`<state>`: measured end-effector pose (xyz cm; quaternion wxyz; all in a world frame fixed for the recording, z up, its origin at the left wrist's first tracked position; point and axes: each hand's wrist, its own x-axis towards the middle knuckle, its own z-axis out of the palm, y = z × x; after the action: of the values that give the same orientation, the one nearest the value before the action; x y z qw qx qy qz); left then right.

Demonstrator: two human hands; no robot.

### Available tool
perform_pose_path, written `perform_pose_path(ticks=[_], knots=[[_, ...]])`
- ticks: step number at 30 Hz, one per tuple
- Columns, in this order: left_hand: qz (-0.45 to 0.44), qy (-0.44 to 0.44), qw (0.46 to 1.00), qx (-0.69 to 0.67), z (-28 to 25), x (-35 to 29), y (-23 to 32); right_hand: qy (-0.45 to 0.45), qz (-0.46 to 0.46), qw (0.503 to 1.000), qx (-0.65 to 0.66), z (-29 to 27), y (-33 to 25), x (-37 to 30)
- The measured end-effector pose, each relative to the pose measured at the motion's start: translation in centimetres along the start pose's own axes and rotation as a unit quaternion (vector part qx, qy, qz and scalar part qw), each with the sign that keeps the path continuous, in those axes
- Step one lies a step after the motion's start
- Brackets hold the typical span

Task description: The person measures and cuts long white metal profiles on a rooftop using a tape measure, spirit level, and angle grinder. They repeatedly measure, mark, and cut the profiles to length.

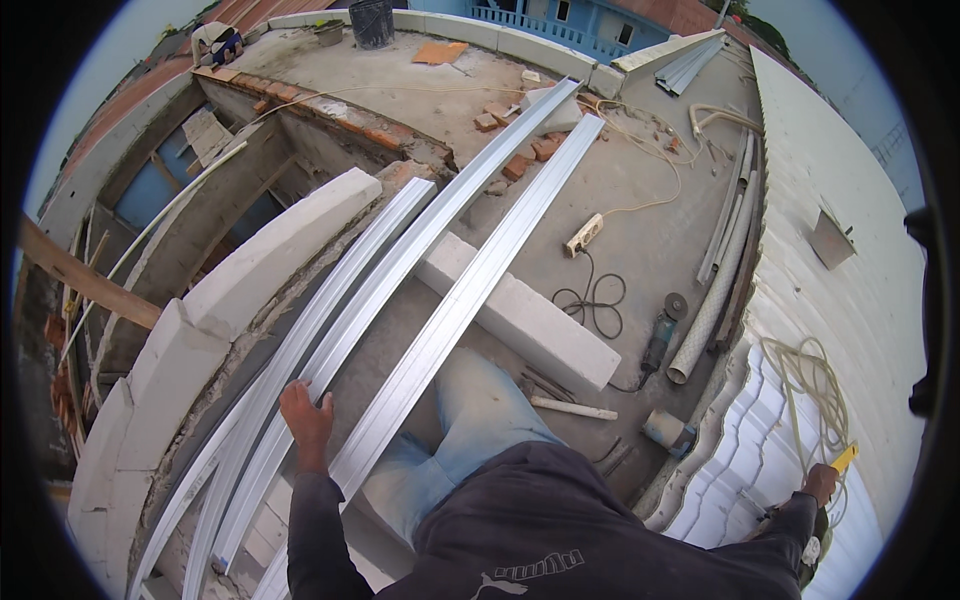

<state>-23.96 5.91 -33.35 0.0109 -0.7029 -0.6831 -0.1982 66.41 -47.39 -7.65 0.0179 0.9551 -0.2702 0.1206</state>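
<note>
Long silver metal channels lie side by side across the white blocks: a left one (365, 240), a middle one (445, 222) and a right one (473, 290). My left hand (305, 415) is at the edge of the middle channel, its thumb apart from the fingers. Far out to the right, my right hand (822, 483) is closed around a small yellow object (846, 457), whose kind I cannot make out. Beside that hand hangs a loose coil of pale cord (825, 400) over corrugated roof sheeting (725, 450).
A white block (550, 330) supports the right channel. An angle grinder (660, 340), a socket strip (583, 235) and pipes (700, 335) lie on the concrete. Left of the block wall (270, 235) is a deep opening. Another person (218, 42) crouches far left near a black bucket (372, 24).
</note>
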Motion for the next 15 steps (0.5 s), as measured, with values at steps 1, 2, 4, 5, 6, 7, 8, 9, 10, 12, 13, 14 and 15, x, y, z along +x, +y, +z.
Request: perform_pose_path(ticks=[1, 2, 4, 5, 6, 7, 8, 9, 10, 12, 13, 14, 15], knots=[[0.007, 0.000, 1.000, -0.007, 0.3, 1.0, 0.7, 0.021, 0.018, 0.999, 0.027, -0.2, -0.1, 0.0], [0.000, -0.024, 1.000, 0.009, 0.5, 1.8, 1.3, 0.038, 0.008, 0.999, 0.006, -0.5, -0.3, 0.0], [-0.015, -0.040, 0.999, 0.023, 0.7, 2.8, 2.2, 0.069, -0.010, 0.997, 0.013, -1.7, -1.1, -0.1], [-0.018, -0.044, 0.999, 0.023, 0.8, 3.1, 2.4, 0.085, -0.020, 0.996, 0.017, -2.3, -1.9, -0.4], [-0.017, -0.039, 0.998, 0.035, 0.9, 3.2, 2.6, 0.132, -0.052, 0.989, 0.041, -2.9, -3.0, -1.2], [-0.004, -0.020, 0.999, 0.043, 1.1, 3.3, 2.6, 0.147, -0.110, 0.981, 0.066, -3.5, -4.3, -2.2], [0.009, -0.002, 0.999, 0.052, 1.2, 3.4, 2.5, 0.161, -0.167, 0.968, 0.098, -4.3, -5.9, -3.7], [-0.002, 0.014, 1.000, 0.023, 1.5, 3.4, 2.3, 0.160, -0.217, 0.955, 0.125, -5.3, -7.8, -5.4], [-0.013, 0.029, 0.999, -0.004, 1.7, 3.7, 1.9, 0.154, -0.283, 0.928, 0.186, -5.7, -9.9, -8.1], [-0.032, 0.057, 0.998, -0.020, 2.0, 4.1, 0.8, 0.074, -0.385, 0.864, 0.317, -5.6, -14.3, -15.4], [-0.039, 0.070, 0.997, -0.009, 2.0, 4.4, 0.0, 0.008, -0.432, 0.809, 0.399, -4.9, -16.5, -19.8], [-0.046, 0.084, 0.995, 0.002, 1.9, 4.9, -0.8, -0.058, -0.456, 0.791, 0.403, -4.1, -18.2, -24.2], [-0.064, 0.071, 0.995, 0.013, 1.7, 5.3, -1.8, -0.123, -0.511, 0.736, 0.427, -2.9, -19.5, -28.6]])
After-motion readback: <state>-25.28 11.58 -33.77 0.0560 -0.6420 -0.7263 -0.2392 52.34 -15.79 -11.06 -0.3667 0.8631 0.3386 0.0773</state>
